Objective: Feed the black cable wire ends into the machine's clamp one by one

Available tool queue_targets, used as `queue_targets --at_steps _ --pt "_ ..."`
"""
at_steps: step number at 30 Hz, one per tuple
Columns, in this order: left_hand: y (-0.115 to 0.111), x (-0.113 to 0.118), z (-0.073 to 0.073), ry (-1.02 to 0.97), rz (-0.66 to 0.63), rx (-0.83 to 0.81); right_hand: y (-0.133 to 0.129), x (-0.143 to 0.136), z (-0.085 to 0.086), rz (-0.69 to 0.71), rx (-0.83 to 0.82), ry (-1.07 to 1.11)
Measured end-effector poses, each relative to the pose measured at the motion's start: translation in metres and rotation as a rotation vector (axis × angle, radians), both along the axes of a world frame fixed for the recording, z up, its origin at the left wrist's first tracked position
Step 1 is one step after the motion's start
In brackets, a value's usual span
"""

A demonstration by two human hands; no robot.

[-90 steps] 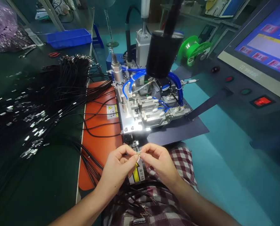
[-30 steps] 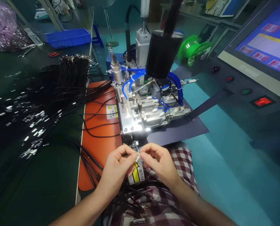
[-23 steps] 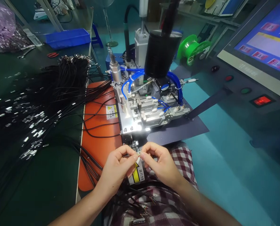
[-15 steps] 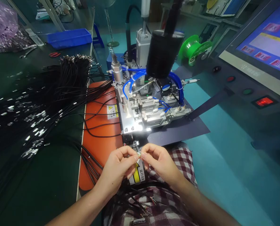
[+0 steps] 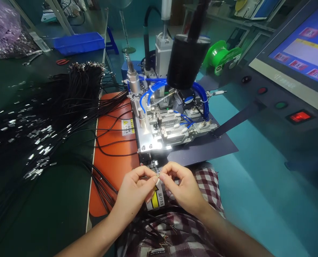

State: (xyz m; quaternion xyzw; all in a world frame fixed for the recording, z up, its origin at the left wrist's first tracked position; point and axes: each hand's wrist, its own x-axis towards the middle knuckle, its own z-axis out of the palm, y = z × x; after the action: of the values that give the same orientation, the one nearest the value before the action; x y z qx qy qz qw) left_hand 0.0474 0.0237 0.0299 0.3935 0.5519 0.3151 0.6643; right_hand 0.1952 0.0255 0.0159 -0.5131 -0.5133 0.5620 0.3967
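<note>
My left hand (image 5: pixel 138 187) is closed in a pinch, thumb against forefinger. Facing it, my right hand (image 5: pixel 184 184) pinches too, with its fingertips almost touching the left ones. Between them shows a tiny pale bit of thin wires (image 5: pixel 158 175), mostly covered by the fingers. Both hands are over the front end of the machine's track (image 5: pixel 153 164), above a white label with a yellow arrow (image 5: pixel 155 200). Below, several black cables (image 5: pixel 155 230) with stripped ends lie on my checked clothing.
The machine (image 5: pixel 161 125) with blue air tubes stands ahead on an orange base (image 5: pixel 113 167). Several black cables with metal connectors (image 5: pixel 44 142) spread over the left table. A dark lamp-like cylinder (image 5: pixel 188 62) hangs above. At right is a control screen (image 5: pixel 303 53).
The fingertips have shifted slightly and my right hand is a touch higher. The red and green wire strands between them show less now. Both pinches stay closed.
</note>
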Motion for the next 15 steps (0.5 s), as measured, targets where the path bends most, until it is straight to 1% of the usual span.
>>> queue_targets --at_steps 4,6,8,12,15 --pt "-0.002 0.003 0.003 -0.010 0.077 0.032 0.002 -0.001 -0.005 0.042 -0.220 0.251" --pt "-0.001 0.002 0.003 -0.042 0.080 0.031 0.003 -0.001 -0.008 0.041 -0.279 0.334" --pt "0.000 0.000 0.001 -0.082 0.036 0.017 0.002 -0.001 -0.010 0.033 -0.295 0.362" --pt "0.003 -0.005 -0.004 -0.162 -0.075 -0.022 0.001 0.001 -0.012 0.051 -0.282 0.339" --pt "0.006 -0.007 -0.001 -0.114 -0.125 -0.042 0.004 0.003 -0.012 0.072 -0.270 0.302"
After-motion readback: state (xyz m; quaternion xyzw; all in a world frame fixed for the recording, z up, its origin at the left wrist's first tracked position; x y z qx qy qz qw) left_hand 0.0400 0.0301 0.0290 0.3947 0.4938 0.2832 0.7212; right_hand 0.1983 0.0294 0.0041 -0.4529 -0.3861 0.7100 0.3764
